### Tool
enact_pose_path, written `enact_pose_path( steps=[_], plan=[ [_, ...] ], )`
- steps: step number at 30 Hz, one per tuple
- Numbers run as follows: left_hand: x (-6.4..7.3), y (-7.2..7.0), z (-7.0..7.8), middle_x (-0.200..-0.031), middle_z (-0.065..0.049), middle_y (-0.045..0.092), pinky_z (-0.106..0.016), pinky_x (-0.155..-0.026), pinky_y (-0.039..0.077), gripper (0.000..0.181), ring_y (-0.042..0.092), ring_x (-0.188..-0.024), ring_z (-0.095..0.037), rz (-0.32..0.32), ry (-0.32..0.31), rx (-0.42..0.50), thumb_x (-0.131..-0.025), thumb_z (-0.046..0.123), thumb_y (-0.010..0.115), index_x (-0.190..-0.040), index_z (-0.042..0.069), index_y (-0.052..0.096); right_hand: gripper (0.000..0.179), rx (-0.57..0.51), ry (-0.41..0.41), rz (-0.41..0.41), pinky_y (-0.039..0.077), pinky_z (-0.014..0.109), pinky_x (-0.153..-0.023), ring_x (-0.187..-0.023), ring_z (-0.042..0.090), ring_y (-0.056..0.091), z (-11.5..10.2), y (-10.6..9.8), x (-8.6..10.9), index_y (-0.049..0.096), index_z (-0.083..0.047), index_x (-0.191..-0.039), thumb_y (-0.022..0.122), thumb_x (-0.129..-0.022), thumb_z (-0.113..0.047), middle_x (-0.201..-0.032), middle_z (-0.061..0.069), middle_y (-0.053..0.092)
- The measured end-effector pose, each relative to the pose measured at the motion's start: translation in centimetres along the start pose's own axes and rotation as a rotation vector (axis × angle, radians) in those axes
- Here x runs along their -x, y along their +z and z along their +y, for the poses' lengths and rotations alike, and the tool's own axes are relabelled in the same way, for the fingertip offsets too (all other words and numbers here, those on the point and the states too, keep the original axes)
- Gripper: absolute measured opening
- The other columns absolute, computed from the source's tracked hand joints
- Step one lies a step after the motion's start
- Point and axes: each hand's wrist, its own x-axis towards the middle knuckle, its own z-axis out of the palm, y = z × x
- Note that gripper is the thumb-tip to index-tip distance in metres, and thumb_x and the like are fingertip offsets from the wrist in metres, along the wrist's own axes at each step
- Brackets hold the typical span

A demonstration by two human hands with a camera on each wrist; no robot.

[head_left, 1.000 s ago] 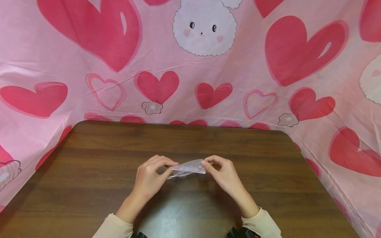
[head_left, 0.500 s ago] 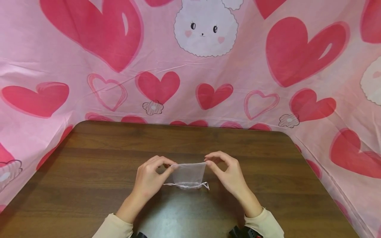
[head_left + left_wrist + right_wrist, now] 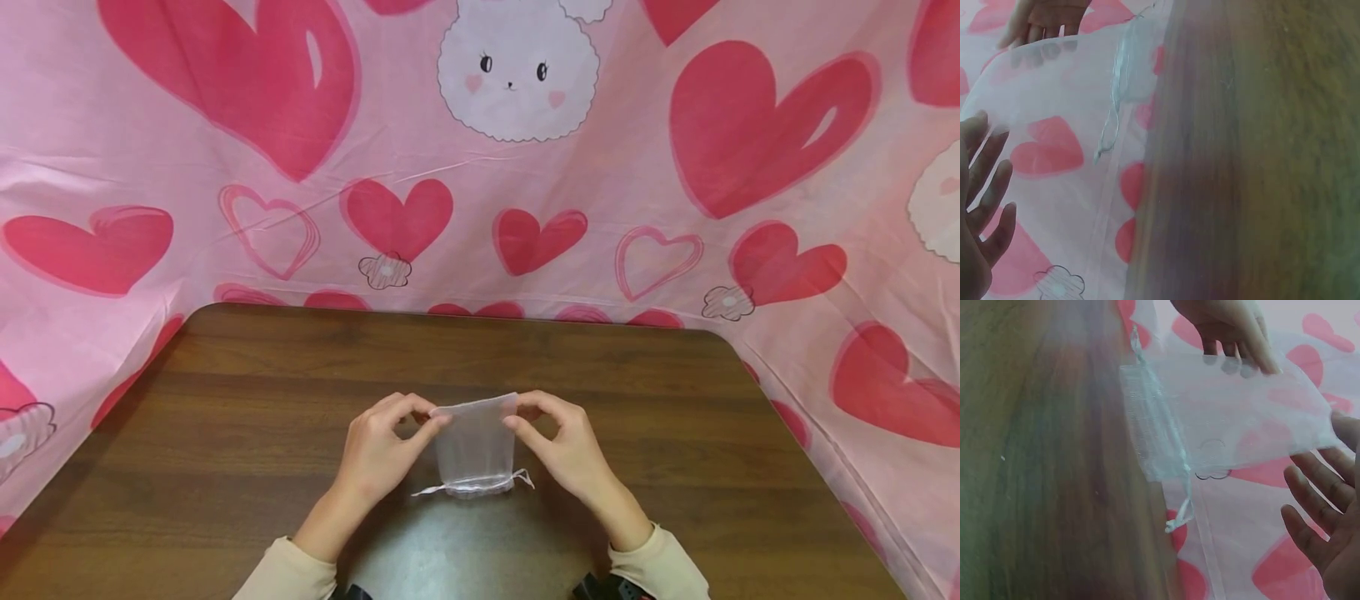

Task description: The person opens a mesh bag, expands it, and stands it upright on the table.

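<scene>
A small sheer white drawstring pouch [image 3: 476, 446] hangs between both hands above the table, its corded end down and its plain edge up. The pouch's drawstring [image 3: 1179, 456] crosses near the low end, with a loop or tail sticking out at each side. My left hand [image 3: 381, 442] pinches the upper left corner between thumb and forefinger. At the upper right corner, my right hand [image 3: 566, 437] pinches the cloth the same way. In the right wrist view the other fingers of the right hand [image 3: 1335, 506] are spread behind the pouch. Nothing shows inside the sheer cloth.
A brown wood-grain table [image 3: 225, 467] lies under the hands. Behind it and along both sides hangs a pink curtain [image 3: 465, 167] printed with hearts. Dark wrist devices [image 3: 611, 586] show at the sleeves by the bottom edge.
The pouch has gone from folded up between the hands to hanging flat, drawstring end down. My right hand let its corner slip slightly, moved right, then came back to pinch the upper right corner.
</scene>
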Motion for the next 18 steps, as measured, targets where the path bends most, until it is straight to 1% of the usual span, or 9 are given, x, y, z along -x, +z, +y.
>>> enact_pose_path(
  steps=[4, 7, 11, 14, 18],
  plan=[
    [0.0, 0.0, 0.2, -0.076, 0.017, 0.064, -0.026, -0.061, 0.05, 0.017, 0.059, -0.07, -0.002, -0.033, 0.004, 0.015, -0.075, 0.021, 0.087, -0.08, 0.024, 0.072, 0.018, 0.002, -0.036, -0.008, 0.049, 0.026, -0.072, -0.079, 0.011, 0.064, 0.1, 0.5, 0.0, 0.072, -0.01, -0.092, 0.079, -0.08, 0.001, -0.085, 0.0, 0.071],
    [0.0, 0.0, 0.3, -0.078, 0.018, 0.064, -0.026, -0.063, 0.05, 0.014, 0.059, -0.072, -0.001, -0.058, 0.003, 0.03, -0.078, 0.02, 0.085, -0.083, 0.025, 0.072, 0.015, 0.002, -0.04, -0.003, 0.049, 0.024, -0.071, -0.078, 0.011, 0.065, 0.1, 0.6, 0.0, 0.073, -0.011, -0.09, 0.079, -0.081, 0.0, -0.085, -0.001, 0.072],
    [0.0, -0.2, 0.6, -0.079, 0.021, 0.062, -0.026, -0.065, 0.05, 0.012, 0.059, -0.075, 0.001, -0.097, 0.008, 0.05, -0.083, 0.02, 0.08, -0.089, 0.028, 0.074, 0.014, 0.017, -0.035, -0.017, 0.052, 0.029, -0.069, -0.078, 0.01, 0.066, 0.2, 0.7, 0.1, 0.075, -0.011, -0.091, 0.079, -0.081, -0.002, -0.085, -0.003, 0.073],
    [0.0, -0.2, 0.8, -0.081, 0.022, 0.063, -0.027, -0.066, 0.05, 0.011, 0.058, -0.076, 0.001, -0.125, 0.02, 0.053, -0.085, 0.023, 0.079, -0.093, 0.029, 0.075, 0.014, 0.029, -0.058, -0.04, 0.053, 0.032, -0.07, -0.079, 0.01, 0.066, 0.0, 0.8, 0.1, 0.075, -0.011, -0.091, 0.08, -0.081, -0.002, -0.085, -0.003, 0.072],
    [-0.1, -0.3, 1.0, -0.084, 0.022, 0.067, -0.027, -0.065, 0.05, 0.009, 0.06, -0.078, 0.001, -0.155, 0.036, 0.045, -0.084, 0.027, 0.079, -0.093, 0.028, 0.077, 0.014, 0.029, -0.097, -0.062, 0.054, 0.031, -0.073, -0.079, 0.011, 0.067, -0.3, 0.9, 0.1, 0.075, -0.01, -0.091, 0.079, -0.081, -0.001, -0.085, -0.003, 0.072]
  ],
)
